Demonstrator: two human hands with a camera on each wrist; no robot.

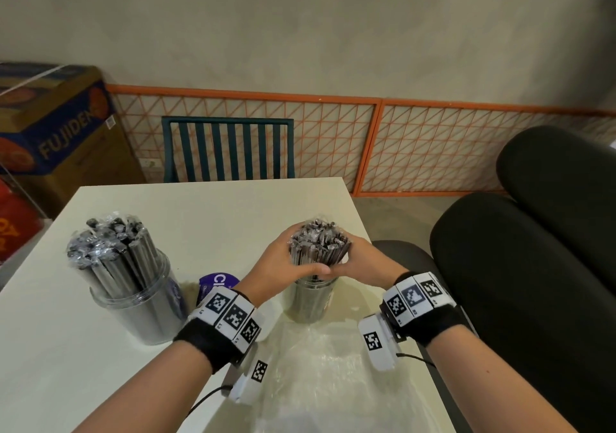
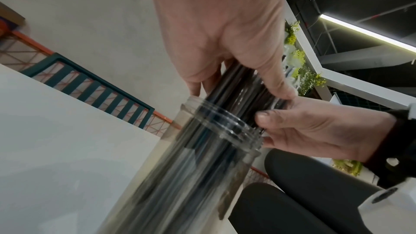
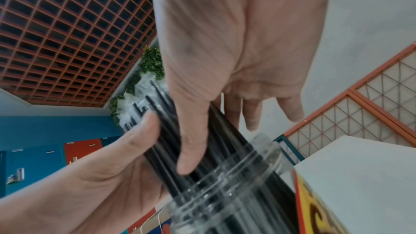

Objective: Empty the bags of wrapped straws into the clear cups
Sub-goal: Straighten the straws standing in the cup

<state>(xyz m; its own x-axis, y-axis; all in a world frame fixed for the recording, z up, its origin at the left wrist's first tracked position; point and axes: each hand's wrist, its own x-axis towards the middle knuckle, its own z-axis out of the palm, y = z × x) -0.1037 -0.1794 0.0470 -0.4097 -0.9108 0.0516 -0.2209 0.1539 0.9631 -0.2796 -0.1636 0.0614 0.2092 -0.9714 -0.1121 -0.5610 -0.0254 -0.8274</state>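
Note:
A bundle of wrapped black straws (image 1: 318, 242) stands upright in a clear cup (image 1: 311, 302) near the table's right edge. My left hand (image 1: 280, 262) and right hand (image 1: 365, 262) wrap round the bundle just above the cup's rim, thumbs meeting at the front. In the left wrist view the left hand (image 2: 225, 33) grips the straws (image 2: 238, 81) above the cup (image 2: 202, 149). From the right wrist, the right hand (image 3: 236, 60) has its thumb across the straws (image 3: 162, 113). A second clear cup (image 1: 140, 306), at the left, is packed with wrapped straws. An empty clear bag (image 1: 320, 372) lies flat in front.
A purple lid (image 1: 218, 282) lies between the two cups. The white table (image 1: 206, 212) ends close to the right of the held cup, with black chairs (image 1: 516, 266) beyond. A teal chair (image 1: 226, 149) stands at the far side and a cardboard box (image 1: 56, 122) at the back left.

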